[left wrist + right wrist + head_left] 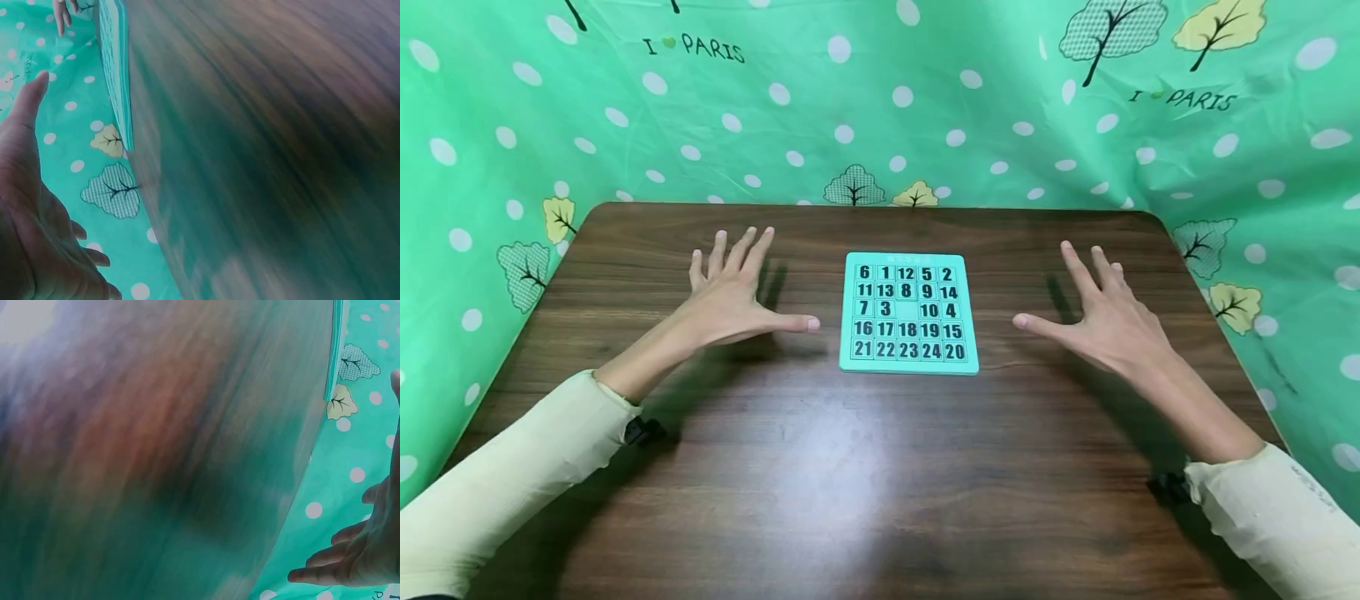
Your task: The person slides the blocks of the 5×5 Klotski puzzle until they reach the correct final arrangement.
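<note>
A turquoise number slide puzzle (pixel 907 312) lies flat on the wooden table, its black-numbered tiles facing up and one gap in the middle of the third row. To its left, my left hand (pixel 727 304) is spread with the thumb pointing at the board, holding nothing. On the other side my right hand (pixel 1105 321) is spread too, thumb toward the board and apart from it. In the left wrist view the puzzle (pixel 115 69) shows edge-on beyond the left thumb (pixel 30 103). The right wrist view catches the puzzle's side (pixel 335 350) and the right hand's fingers (pixel 337 556).
The dark wooden table (pixel 820 500) has rounded far corners. A green polka-dot cloth (pixel 880 108) with printed trees hangs behind it and along both sides. Both forearms wear pale sleeves (pixel 542 467), with a dark strap piece (pixel 643 431) under the left wrist.
</note>
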Demonstrator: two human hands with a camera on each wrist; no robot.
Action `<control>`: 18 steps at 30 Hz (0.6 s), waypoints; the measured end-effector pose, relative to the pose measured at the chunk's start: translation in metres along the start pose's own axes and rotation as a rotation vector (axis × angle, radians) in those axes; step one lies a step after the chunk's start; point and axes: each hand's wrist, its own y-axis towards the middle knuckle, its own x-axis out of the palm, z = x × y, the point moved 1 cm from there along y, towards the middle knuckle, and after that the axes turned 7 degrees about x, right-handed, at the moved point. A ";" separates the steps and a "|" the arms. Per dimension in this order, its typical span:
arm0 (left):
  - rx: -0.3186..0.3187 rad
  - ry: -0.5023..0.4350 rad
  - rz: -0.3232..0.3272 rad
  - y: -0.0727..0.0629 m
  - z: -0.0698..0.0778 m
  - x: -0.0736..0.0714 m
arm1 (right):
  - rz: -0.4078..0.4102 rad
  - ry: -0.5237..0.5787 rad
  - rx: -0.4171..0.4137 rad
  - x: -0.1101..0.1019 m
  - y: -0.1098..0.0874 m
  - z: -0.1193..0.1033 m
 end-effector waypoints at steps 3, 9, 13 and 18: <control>0.011 -0.015 -0.013 0.005 0.008 0.001 | -0.003 0.010 -0.006 -0.001 -0.001 -0.002; 0.025 -0.018 -0.066 0.014 0.020 0.006 | -0.007 0.022 -0.016 -0.001 -0.002 -0.010; 0.037 -0.054 -0.115 0.019 0.026 0.011 | -0.015 0.025 -0.027 0.001 -0.003 -0.015; 0.058 -0.078 -0.155 0.026 0.034 0.018 | -0.039 0.018 -0.043 0.006 -0.003 -0.022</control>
